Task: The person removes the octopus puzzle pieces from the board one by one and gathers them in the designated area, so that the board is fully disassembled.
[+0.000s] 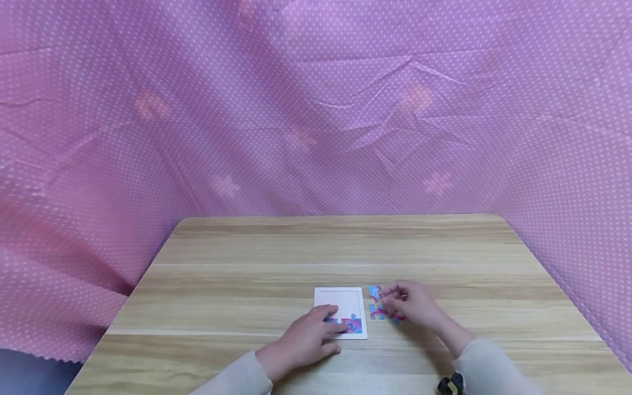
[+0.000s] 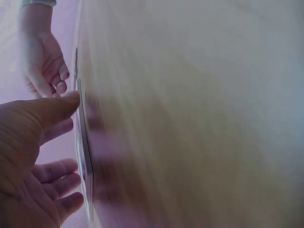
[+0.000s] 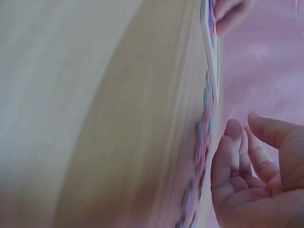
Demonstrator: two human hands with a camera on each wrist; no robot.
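A white square puzzle board [image 1: 344, 301] lies on the table, with colourful jigsaw pieces [image 1: 353, 325] set along its near edge. My left hand [image 1: 311, 336] rests over the board's left side, fingers extended across those pieces. In the left wrist view, its fingertips [image 2: 71, 203] are at the face of the thin board [image 2: 87, 164]. Just right of the board lie several loose blue and pink jigsaw pieces [image 1: 377, 312]. Above them hovers my right hand [image 1: 417, 305], fingers loosely bent. In the right wrist view, nothing shows between its thumb and fingers [image 3: 222, 164], beside the row of pieces [image 3: 204, 142].
The wooden table [image 1: 247, 247] has rounded far corners. Pink dotted cloth [image 1: 316, 137] hangs behind it and along both sides. A small black object [image 1: 450, 384] sits by the right sleeve [image 1: 489, 365] at the near edge of the head view.
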